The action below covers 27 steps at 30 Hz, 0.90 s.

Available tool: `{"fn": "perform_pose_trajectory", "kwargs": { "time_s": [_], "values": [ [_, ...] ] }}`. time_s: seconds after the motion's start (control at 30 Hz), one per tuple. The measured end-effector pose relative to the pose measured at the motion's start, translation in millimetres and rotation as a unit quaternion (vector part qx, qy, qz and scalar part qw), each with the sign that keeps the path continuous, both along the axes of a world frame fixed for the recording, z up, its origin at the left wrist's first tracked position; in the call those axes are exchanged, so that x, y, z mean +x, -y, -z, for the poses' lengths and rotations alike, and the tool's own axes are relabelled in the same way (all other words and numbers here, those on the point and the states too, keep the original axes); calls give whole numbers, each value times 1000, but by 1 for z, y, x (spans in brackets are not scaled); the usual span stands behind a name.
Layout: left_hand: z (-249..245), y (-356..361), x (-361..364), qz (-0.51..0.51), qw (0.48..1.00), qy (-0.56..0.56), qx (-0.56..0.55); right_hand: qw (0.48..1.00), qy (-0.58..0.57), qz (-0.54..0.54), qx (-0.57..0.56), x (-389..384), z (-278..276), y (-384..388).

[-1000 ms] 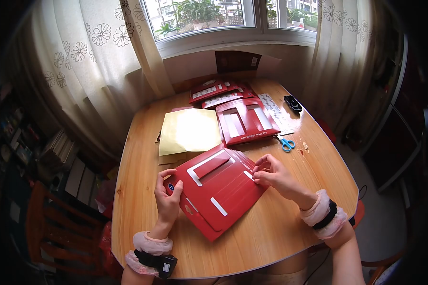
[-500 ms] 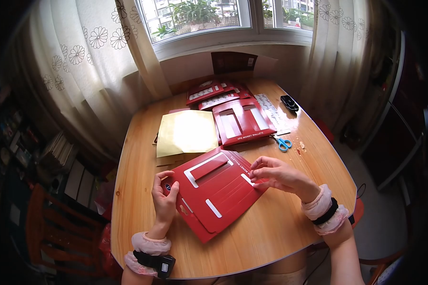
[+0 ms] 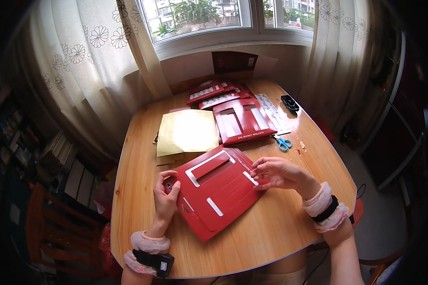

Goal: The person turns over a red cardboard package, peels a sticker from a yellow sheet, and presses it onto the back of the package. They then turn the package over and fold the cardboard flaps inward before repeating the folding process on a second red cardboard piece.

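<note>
A flat red cardboard package (image 3: 213, 190) with white cut-out slots and "MONEY WALLETS" printing lies tilted in front of me, its text upside down. My left hand (image 3: 165, 197) grips its left edge, with the thumb on top and the fingers around the side. At the right edge, my right hand (image 3: 283, 175) has its fingers bent and apart, the tips right over the border near a white slot. A yellow sheet (image 3: 186, 135) lies just beyond the package. Another red package (image 3: 242, 121), marked "4PK MONEY WALLETS", rests behind to the right.
Several red packages (image 3: 215, 95) are piled at the back of the wooden table (image 3: 140, 204). Blue-handled scissors (image 3: 284, 144), a patterned strip (image 3: 272, 114) and a black object (image 3: 289, 103) lie on the right side. A wooden chair (image 3: 64, 228) stands at the left.
The red package has shifted slightly and its upper edge lies a little farther from me. My right hand's fingers have spread slightly at its right edge; my left hand keeps its grip.
</note>
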<state>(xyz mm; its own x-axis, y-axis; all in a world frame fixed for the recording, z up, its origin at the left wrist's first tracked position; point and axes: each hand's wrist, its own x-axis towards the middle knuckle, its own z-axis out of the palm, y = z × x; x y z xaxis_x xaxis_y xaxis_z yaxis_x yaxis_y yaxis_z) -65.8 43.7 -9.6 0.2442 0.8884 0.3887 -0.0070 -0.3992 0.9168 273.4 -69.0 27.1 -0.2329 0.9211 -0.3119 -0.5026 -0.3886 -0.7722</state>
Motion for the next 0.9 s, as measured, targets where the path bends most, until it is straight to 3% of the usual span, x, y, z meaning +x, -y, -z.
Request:
{"fn": "perform_pose_trajectory", "kwargs": {
  "time_s": [0.23, 0.43, 0.83, 0.9],
  "values": [
    [-2, 2, 3, 20, 1000, -4, -11, 994, 95, 13, 55, -3, -4, 2],
    [-6, 6, 4, 19, 1000, 3, -3, 986, 138, -37, 86, -8, -18, 7],
    [2, 4, 6, 18, 999, 32, 5, 999, 15, -21, 42, 12, -3, 0],
    [3, 3, 6, 14, 999, 31, 1, 998, -50, -9, 31, 18, 2, -1]
  ]
}}
